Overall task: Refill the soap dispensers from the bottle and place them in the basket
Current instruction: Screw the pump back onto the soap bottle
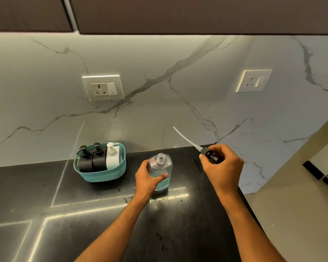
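A clear soap bottle (162,164) with blue liquid low inside stands upright on the black counter (83,214), its threaded neck uncapped. My left hand (148,176) grips its body from the left. My right hand (222,167) holds a black pump head (208,154) to the right of the bottle, with its white dip tube (186,138) pointing up and left in the air. A teal basket (100,175) sits at the back left of the counter. It holds two black dispensers (85,159) (98,156) and a white dispenser (113,156), all upright with their pumps on.
A marble backsplash rises behind the counter with two wall sockets (103,87) (254,81). Dark cabinets hang overhead. The counter's right edge (248,201) drops off just right of my right arm, beside a beige wall.
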`<state>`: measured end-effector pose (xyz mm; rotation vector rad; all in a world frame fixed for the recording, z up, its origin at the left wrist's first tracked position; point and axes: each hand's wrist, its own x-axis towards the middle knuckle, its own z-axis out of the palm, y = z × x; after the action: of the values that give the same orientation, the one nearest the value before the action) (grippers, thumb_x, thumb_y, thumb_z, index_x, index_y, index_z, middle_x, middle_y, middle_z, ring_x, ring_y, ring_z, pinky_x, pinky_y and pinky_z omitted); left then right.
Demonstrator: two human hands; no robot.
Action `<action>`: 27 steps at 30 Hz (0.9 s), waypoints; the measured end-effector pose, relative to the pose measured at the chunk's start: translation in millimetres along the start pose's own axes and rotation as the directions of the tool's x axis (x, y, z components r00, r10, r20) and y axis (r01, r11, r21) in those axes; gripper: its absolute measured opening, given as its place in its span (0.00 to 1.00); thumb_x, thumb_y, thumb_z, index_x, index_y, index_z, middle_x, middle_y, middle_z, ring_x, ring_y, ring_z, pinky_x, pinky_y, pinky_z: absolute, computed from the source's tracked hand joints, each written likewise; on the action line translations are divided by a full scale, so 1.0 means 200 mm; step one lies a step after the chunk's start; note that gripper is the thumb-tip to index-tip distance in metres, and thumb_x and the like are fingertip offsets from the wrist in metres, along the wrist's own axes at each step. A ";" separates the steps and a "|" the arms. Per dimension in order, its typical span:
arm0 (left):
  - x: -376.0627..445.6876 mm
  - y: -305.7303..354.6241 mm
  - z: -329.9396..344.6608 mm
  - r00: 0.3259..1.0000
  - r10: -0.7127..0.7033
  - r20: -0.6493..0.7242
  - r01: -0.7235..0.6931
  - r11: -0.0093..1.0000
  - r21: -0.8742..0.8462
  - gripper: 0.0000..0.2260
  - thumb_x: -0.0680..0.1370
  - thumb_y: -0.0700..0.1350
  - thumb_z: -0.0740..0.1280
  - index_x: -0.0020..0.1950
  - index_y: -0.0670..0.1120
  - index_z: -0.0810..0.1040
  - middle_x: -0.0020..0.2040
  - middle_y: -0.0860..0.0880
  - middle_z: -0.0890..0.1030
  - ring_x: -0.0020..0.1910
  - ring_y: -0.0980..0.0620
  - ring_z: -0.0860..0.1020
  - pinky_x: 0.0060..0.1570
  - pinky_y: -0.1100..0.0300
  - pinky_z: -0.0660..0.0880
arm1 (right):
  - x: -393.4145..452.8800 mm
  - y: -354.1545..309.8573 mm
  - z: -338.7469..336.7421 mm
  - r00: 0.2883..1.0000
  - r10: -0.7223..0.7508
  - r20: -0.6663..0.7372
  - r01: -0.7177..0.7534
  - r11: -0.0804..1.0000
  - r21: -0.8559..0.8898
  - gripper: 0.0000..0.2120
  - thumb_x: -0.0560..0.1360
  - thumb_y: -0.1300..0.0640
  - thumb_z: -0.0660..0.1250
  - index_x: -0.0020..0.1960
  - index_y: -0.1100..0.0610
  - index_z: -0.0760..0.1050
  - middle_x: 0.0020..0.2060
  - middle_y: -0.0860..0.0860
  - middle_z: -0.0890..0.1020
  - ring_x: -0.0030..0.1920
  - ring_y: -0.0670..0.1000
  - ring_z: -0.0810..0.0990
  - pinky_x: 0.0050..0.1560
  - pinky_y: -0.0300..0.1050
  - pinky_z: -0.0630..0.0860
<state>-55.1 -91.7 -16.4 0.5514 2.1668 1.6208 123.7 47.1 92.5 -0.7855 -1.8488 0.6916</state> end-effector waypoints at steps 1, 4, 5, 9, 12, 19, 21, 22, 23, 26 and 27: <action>-0.01 0.00 -0.02 1.000 0.003 -0.009 -0.003 1.000 0.002 0.31 0.65 0.41 0.85 0.62 0.51 0.75 0.58 0.56 0.80 0.59 0.54 0.79 0.55 0.62 0.76 | 0.02 -0.07 -0.02 0.999 -0.036 -0.004 0.036 0.999 0.005 0.11 0.68 0.59 0.81 0.47 0.57 0.82 0.40 0.48 0.84 0.41 0.45 0.83 0.42 0.28 0.78; -0.05 0.00 -0.09 0.999 0.011 -0.030 -0.010 1.000 0.013 0.31 0.64 0.40 0.85 0.61 0.53 0.74 0.55 0.58 0.80 0.55 0.58 0.78 0.51 0.68 0.73 | 0.07 -0.27 -0.06 0.992 -0.127 0.003 0.127 0.991 0.046 0.10 0.68 0.57 0.81 0.46 0.56 0.83 0.39 0.47 0.85 0.40 0.44 0.84 0.42 0.32 0.80; -0.05 0.00 -0.11 0.999 0.011 -0.039 -0.010 1.000 0.011 0.31 0.64 0.40 0.85 0.60 0.53 0.75 0.54 0.59 0.80 0.55 0.58 0.78 0.51 0.68 0.73 | 0.08 -0.33 -0.07 0.989 -0.148 0.016 0.147 0.987 0.060 0.09 0.68 0.57 0.81 0.45 0.56 0.84 0.38 0.47 0.84 0.39 0.44 0.83 0.41 0.32 0.80; -0.07 -0.03 -0.19 0.997 0.009 -0.074 -0.007 1.000 0.024 0.31 0.63 0.40 0.86 0.61 0.50 0.76 0.56 0.54 0.82 0.56 0.54 0.80 0.56 0.62 0.76 | 0.12 -0.54 -0.11 0.977 -0.189 0.099 0.180 0.979 0.097 0.07 0.68 0.55 0.81 0.42 0.54 0.84 0.35 0.44 0.84 0.38 0.42 0.83 0.39 0.29 0.77; -0.08 -0.04 -0.23 0.995 0.014 -0.096 -0.012 1.000 0.023 0.32 0.62 0.41 0.86 0.61 0.49 0.77 0.57 0.53 0.82 0.57 0.53 0.80 0.58 0.59 0.77 | 0.13 -0.65 -0.11 0.967 -0.203 0.153 0.185 0.975 0.124 0.07 0.68 0.54 0.81 0.40 0.53 0.84 0.33 0.42 0.84 0.38 0.42 0.83 0.38 0.32 0.79; -0.11 -0.04 -0.29 0.995 0.017 -0.102 -0.017 1.000 -0.005 0.32 0.62 0.39 0.86 0.62 0.48 0.77 0.57 0.52 0.82 0.57 0.52 0.80 0.59 0.59 0.77 | 0.10 -0.75 -0.06 0.950 -0.222 0.219 0.203 0.974 0.105 0.08 0.67 0.51 0.81 0.39 0.52 0.84 0.32 0.43 0.84 0.37 0.44 0.83 0.38 0.38 0.81; -0.12 -0.04 -0.29 0.995 0.018 -0.095 -0.020 1.000 -0.012 0.32 0.63 0.39 0.86 0.63 0.48 0.77 0.58 0.52 0.82 0.58 0.52 0.80 0.59 0.59 0.77 | 0.09 -0.75 -0.03 0.943 -0.230 0.240 0.215 0.973 0.086 0.08 0.67 0.51 0.81 0.39 0.52 0.83 0.32 0.43 0.84 0.37 0.44 0.83 0.37 0.38 0.81; -0.13 -0.04 -0.30 0.996 0.014 -0.089 -0.016 1.000 -0.017 0.32 0.63 0.39 0.86 0.63 0.49 0.77 0.58 0.52 0.82 0.58 0.52 0.80 0.59 0.59 0.77 | 0.08 -0.76 -0.01 0.939 -0.237 0.250 0.226 0.971 0.075 0.09 0.67 0.51 0.81 0.39 0.53 0.83 0.32 0.44 0.83 0.37 0.44 0.83 0.37 0.39 0.81; -0.13 -0.04 -0.30 0.996 0.013 -0.084 -0.015 1.000 -0.021 0.32 0.63 0.39 0.85 0.63 0.49 0.76 0.59 0.52 0.82 0.59 0.52 0.79 0.60 0.58 0.77 | 0.08 -0.76 0.00 0.934 -0.245 0.260 0.237 0.970 0.062 0.09 0.67 0.50 0.81 0.39 0.53 0.83 0.32 0.44 0.83 0.37 0.44 0.83 0.37 0.39 0.81; -0.15 -0.04 -0.31 0.997 0.025 -0.073 -0.027 1.000 -0.016 0.32 0.63 0.39 0.85 0.63 0.50 0.76 0.58 0.53 0.82 0.59 0.53 0.80 0.62 0.56 0.78 | 0.06 -0.75 0.06 0.923 -0.253 0.289 0.256 0.966 0.027 0.09 0.66 0.50 0.81 0.38 0.53 0.83 0.31 0.45 0.83 0.35 0.44 0.82 0.36 0.42 0.81; -0.16 -0.03 -0.31 0.997 0.031 -0.070 -0.032 0.999 -0.014 0.32 0.63 0.39 0.86 0.62 0.50 0.77 0.58 0.54 0.82 0.58 0.54 0.80 0.62 0.56 0.78 | 0.06 -0.75 0.08 0.918 -0.257 0.303 0.266 0.964 0.011 0.09 0.66 0.50 0.81 0.37 0.53 0.82 0.31 0.45 0.83 0.34 0.44 0.82 0.36 0.44 0.81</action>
<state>-60.9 -160.8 -4.4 0.5339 2.2041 1.6960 72.7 -40.1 204.2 -0.4534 -2.1976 0.6375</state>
